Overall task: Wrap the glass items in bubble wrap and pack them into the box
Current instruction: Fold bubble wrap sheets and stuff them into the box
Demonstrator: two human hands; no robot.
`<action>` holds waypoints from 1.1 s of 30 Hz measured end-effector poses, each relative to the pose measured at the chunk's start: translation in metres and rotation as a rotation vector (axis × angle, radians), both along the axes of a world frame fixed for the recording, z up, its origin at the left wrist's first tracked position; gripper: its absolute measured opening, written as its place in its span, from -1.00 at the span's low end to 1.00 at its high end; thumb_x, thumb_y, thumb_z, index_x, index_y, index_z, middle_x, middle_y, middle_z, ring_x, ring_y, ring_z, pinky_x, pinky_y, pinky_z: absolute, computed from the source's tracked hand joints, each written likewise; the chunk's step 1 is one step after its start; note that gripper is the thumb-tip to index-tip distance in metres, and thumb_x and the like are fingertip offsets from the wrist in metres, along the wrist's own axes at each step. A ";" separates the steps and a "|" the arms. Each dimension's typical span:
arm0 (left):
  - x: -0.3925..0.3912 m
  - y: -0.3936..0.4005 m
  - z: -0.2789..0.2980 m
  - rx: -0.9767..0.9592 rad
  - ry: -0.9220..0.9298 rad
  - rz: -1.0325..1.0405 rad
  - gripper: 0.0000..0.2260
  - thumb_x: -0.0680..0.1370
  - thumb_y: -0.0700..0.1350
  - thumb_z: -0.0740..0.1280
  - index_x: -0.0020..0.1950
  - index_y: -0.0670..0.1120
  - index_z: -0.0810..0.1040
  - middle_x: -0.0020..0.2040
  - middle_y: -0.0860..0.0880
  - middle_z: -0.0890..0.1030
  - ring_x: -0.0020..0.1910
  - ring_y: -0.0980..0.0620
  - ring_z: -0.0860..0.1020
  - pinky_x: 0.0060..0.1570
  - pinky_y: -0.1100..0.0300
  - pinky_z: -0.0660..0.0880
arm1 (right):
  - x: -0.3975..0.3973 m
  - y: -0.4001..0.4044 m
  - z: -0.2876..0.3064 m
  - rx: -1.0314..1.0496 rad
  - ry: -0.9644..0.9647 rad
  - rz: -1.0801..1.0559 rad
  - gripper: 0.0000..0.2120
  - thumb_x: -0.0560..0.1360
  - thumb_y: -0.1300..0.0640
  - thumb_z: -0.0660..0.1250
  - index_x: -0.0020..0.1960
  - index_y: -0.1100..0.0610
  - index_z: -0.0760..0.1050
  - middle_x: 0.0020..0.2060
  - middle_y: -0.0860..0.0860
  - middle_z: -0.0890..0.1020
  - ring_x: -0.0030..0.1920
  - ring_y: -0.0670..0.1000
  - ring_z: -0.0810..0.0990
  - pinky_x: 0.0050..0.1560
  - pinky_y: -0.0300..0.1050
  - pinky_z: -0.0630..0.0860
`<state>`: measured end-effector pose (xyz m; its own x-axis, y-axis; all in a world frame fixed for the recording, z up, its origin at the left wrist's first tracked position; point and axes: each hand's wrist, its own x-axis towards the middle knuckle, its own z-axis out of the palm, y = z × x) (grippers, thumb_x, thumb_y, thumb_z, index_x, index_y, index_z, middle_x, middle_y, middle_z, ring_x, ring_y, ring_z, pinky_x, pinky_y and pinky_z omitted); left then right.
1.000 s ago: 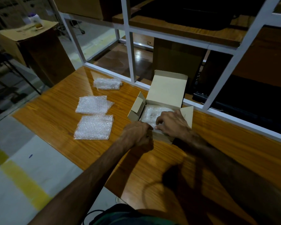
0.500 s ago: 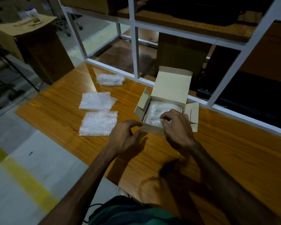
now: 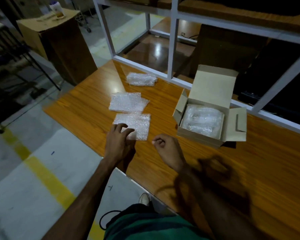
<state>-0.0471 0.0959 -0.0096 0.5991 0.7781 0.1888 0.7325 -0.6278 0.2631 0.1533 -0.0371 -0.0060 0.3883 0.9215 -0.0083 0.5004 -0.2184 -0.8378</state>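
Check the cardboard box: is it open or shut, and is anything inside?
Open. The box has its lid standing upright and both side flaps out, and a bubble-wrapped bundle lies inside.

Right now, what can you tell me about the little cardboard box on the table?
The cardboard box is small, plain and brown, and it sits open on the wooden table near the white frame. Its lid stands up at the back, and its side flaps stick out to the left and right. Inside lies a bundle of bubble wrap that nearly fills it. Neither hand touches the box.
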 end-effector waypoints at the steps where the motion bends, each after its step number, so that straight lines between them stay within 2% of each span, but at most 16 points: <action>1: 0.000 0.010 -0.003 -0.016 0.028 0.003 -0.56 0.48 -0.01 0.56 0.34 0.01 0.62 0.35 -0.15 0.55 0.35 -0.24 0.44 0.14 -0.15 0.49 | -0.003 0.007 -0.002 -0.030 0.011 -0.005 -0.89 0.60 0.00 0.41 -0.07 -0.20 0.60 -0.18 -0.25 0.66 -0.14 -0.20 0.64 -0.12 0.05 0.66; 3: 0.000 0.026 -0.007 -0.043 0.059 -0.009 -0.62 0.50 -0.01 0.53 0.31 0.04 0.64 0.36 -0.10 0.55 0.36 -0.19 0.45 0.17 -0.15 0.51 | -0.006 0.020 -0.005 -0.089 0.040 -0.010 -0.92 0.60 -0.01 0.42 -0.03 -0.20 0.60 -0.17 -0.23 0.66 -0.13 -0.18 0.63 -0.15 -0.01 0.62; 5: 0.001 0.035 -0.008 -0.043 0.045 -0.065 -0.81 0.56 -0.02 0.47 0.17 0.05 0.68 0.24 -0.04 0.62 0.24 -0.12 0.52 0.09 -0.09 0.53 | -0.008 0.030 -0.007 -0.133 0.074 -0.037 -0.95 0.60 -0.03 0.43 0.06 -0.16 0.62 -0.12 -0.21 0.67 -0.09 -0.14 0.64 -0.12 -0.05 0.57; 6: 0.000 0.037 -0.007 -0.047 0.019 -0.093 -0.87 0.59 -0.02 0.44 0.11 0.03 0.69 0.17 -0.02 0.65 0.17 -0.09 0.55 0.04 -0.06 0.53 | -0.009 0.036 -0.008 -0.151 0.092 -0.055 -0.90 0.59 -0.05 0.44 0.10 -0.14 0.62 -0.08 -0.21 0.67 -0.05 -0.11 0.65 -0.07 -0.05 0.58; 8: -0.002 0.038 -0.003 -0.090 -0.098 -0.143 -0.86 0.63 0.01 0.37 0.05 -0.01 0.69 0.05 0.00 0.69 0.02 -0.03 0.60 -0.06 0.01 0.53 | -0.011 0.046 -0.007 -0.180 0.118 -0.078 -0.78 0.59 -0.11 0.44 0.20 -0.11 0.60 0.00 -0.18 0.69 0.03 -0.08 0.66 0.06 0.00 0.63; 10: -0.002 0.035 0.010 -0.234 -0.273 -0.149 -0.79 0.65 0.04 0.34 0.05 -0.06 0.70 -0.02 0.02 0.71 -0.07 0.05 0.64 -0.14 0.03 0.59 | -0.014 0.053 -0.002 -0.167 0.176 -0.095 -0.60 0.57 -0.24 0.41 0.34 -0.11 0.54 0.12 -0.15 0.70 0.08 -0.09 0.67 0.13 0.11 0.66; 12: 0.002 0.033 0.022 -0.405 -0.404 -0.106 -0.82 0.65 0.02 0.39 0.01 -0.05 0.72 -0.08 0.07 0.72 -0.13 0.12 0.67 -0.17 0.07 0.63 | -0.017 0.058 0.005 -0.137 0.230 -0.119 -0.40 0.51 -0.41 0.35 0.46 -0.17 0.45 0.22 -0.12 0.67 0.16 -0.07 0.66 0.18 0.16 0.65; 14: 0.007 0.031 0.034 -0.514 -0.516 -0.073 -0.85 0.63 -0.03 0.44 -0.05 -0.08 0.73 -0.14 0.05 0.72 -0.15 0.07 0.68 -0.16 0.07 0.61 | -0.021 0.061 0.016 -0.112 0.276 -0.114 -0.29 0.47 -0.48 0.34 0.53 -0.21 0.35 0.35 -0.08 0.61 0.24 -0.04 0.61 0.24 0.17 0.62; 16: 0.012 0.027 0.043 -0.683 -0.634 -0.046 -0.82 0.61 -0.06 0.46 -0.04 -0.17 0.71 -0.12 -0.07 0.73 -0.10 -0.02 0.69 -0.11 0.09 0.61 | -0.024 0.063 0.024 -0.080 0.319 -0.086 -0.23 0.45 -0.50 0.37 0.56 -0.23 0.29 0.43 -0.07 0.54 0.29 -0.03 0.58 0.27 0.17 0.61; 19: 0.016 0.021 0.057 -0.999 -0.825 0.021 -0.79 0.63 -0.15 0.41 -0.03 -0.32 0.61 -0.14 -0.17 0.67 -0.17 -0.01 0.65 -0.18 0.12 0.59 | -0.024 0.064 0.033 -0.020 0.302 -0.094 -0.26 0.37 -0.54 0.40 0.45 -0.29 0.31 0.35 -0.14 0.56 0.23 -0.03 0.62 0.17 0.20 0.66; 23: 0.015 0.023 0.075 -1.266 -1.016 0.064 -0.86 0.66 -0.17 0.34 -0.09 -0.17 0.56 -0.14 -0.11 0.65 -0.22 -0.04 0.64 -0.24 0.09 0.60 | -0.013 0.057 0.045 0.054 0.182 -0.130 -0.34 0.37 -0.50 0.43 0.32 -0.27 0.32 0.29 -0.23 0.40 0.24 -0.07 0.55 0.12 0.17 0.67; 26: 0.013 0.025 0.082 -1.352 -1.093 0.045 -0.85 0.67 -0.13 0.32 -0.07 -0.15 0.55 -0.12 -0.10 0.64 -0.21 -0.04 0.64 -0.22 0.07 0.62 | -0.003 0.051 0.051 0.077 0.147 -0.099 -0.39 0.44 -0.38 0.48 0.35 -0.14 0.41 0.28 -0.16 0.39 0.27 -0.06 0.47 0.21 0.12 0.61; 28: 0.013 0.025 0.086 -1.362 -1.103 0.057 -0.83 0.68 -0.10 0.32 -0.01 -0.20 0.53 -0.12 -0.11 0.63 -0.23 -0.04 0.63 -0.25 0.07 0.61 | 0.004 0.048 0.052 0.072 0.163 -0.075 -0.38 0.44 -0.41 0.47 0.33 -0.04 0.51 0.27 -0.09 0.49 0.26 -0.03 0.52 0.27 0.14 0.59; 31: 0.013 0.028 0.083 -1.290 -1.078 0.149 -0.84 0.66 -0.09 0.35 0.12 -0.18 0.52 -0.08 -0.14 0.65 -0.19 -0.08 0.65 -0.23 0.02 0.63 | 0.013 0.040 0.051 0.091 0.293 -0.087 -0.38 0.36 -0.50 0.44 0.09 0.01 0.59 0.07 0.07 0.66 0.10 0.09 0.66 0.18 0.33 0.63; 33: 0.013 0.029 0.078 -1.180 -1.027 0.197 -0.80 0.63 -0.09 0.39 0.13 -0.22 0.55 0.01 -0.20 0.67 -0.05 -0.14 0.67 -0.07 -0.06 0.64 | 0.019 0.034 0.047 0.107 0.370 -0.099 -0.43 0.33 -0.49 0.47 0.00 -0.02 0.61 0.02 0.05 0.70 0.07 0.11 0.69 0.16 0.38 0.63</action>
<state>-0.0342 0.1245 0.0681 0.4779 0.8217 -0.3106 -0.0168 0.3621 0.9320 0.1720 -0.0029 0.0408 0.4639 0.8831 -0.0703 0.1412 -0.1521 -0.9782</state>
